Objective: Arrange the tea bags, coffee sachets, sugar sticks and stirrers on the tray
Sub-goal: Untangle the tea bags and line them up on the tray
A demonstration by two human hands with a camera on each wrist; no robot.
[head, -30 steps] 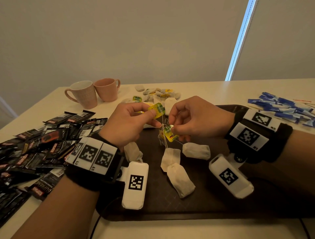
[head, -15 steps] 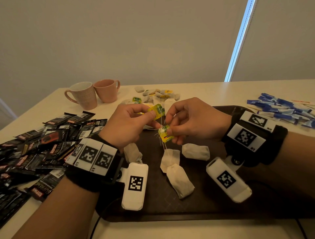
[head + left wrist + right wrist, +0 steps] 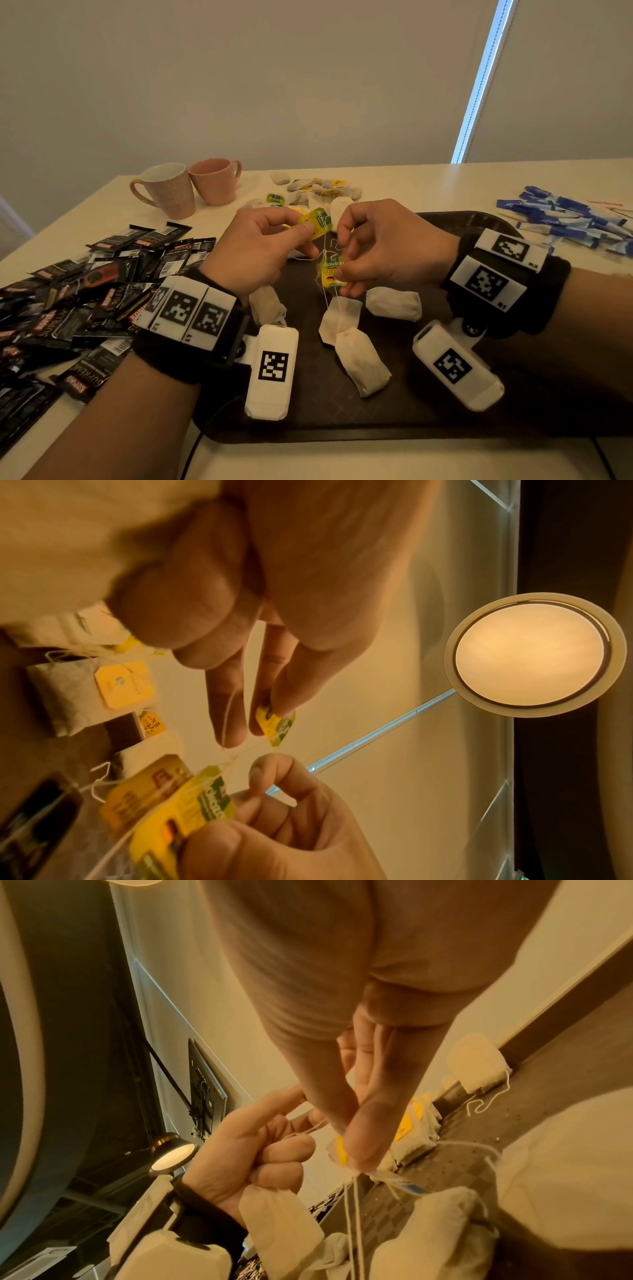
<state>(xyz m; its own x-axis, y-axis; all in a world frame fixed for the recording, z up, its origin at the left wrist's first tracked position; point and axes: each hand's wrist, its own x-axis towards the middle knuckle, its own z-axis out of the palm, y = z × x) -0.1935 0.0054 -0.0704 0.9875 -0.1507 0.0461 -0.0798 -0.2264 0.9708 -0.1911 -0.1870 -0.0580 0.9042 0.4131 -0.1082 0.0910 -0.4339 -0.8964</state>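
My left hand (image 3: 310, 228) pinches a yellow-green tea tag (image 3: 317, 222) between thumb and forefinger above the dark brown tray (image 3: 342, 421). Just below and to the right, my right hand (image 3: 339, 274) pinches a second tag (image 3: 330, 274). Tangled white strings (image 3: 323, 255) run between the two tags and down to tea bags (image 3: 340, 317) lying on the tray. In the left wrist view my left hand's tag (image 3: 276, 725) is small and the right hand's tag (image 3: 181, 818) is large. The right wrist view has my right fingertips (image 3: 363, 1145) closed on a yellow tag (image 3: 339, 1150).
Two pink mugs (image 3: 168, 195) stand at the back left. A heap of black coffee sachets (image 3: 85, 291) covers the table on the left. Blue sugar sticks (image 3: 565, 219) lie at the right. More loose tea bags (image 3: 318, 192) lie behind the tray.
My right hand's fingers have shifted from the strings down onto the lower tag and hold it. The left hand has kept its tag almost still.
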